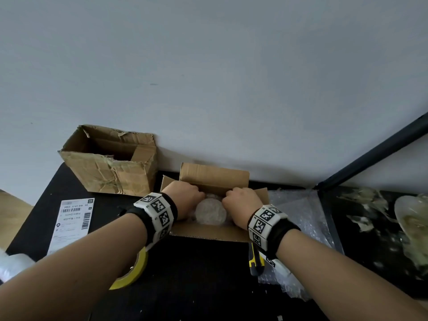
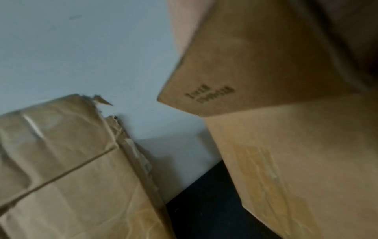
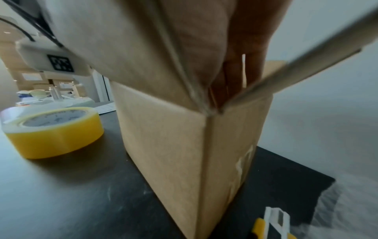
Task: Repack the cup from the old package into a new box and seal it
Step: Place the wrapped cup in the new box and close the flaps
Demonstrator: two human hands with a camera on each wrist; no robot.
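Inside the smooth cardboard box (image 1: 209,235), both hands flank a rounded bubble-wrapped cup (image 1: 210,212).

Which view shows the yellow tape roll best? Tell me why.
The right wrist view: the yellow tape roll lies flat on the black table, whole and unobstructed. In the head view the left forearm covers most of it. The left wrist view misses it.

My fingers (image 1: 200,195) inside new box (image 1: 208,235), wrapped cup (image 1: 210,212) between them. Old box (image 1: 108,172) left-behind fingers. Tape roll (image 1: 133,272), knife (image 1: 256,262) nearer me, on surface (image 1: 196,286).
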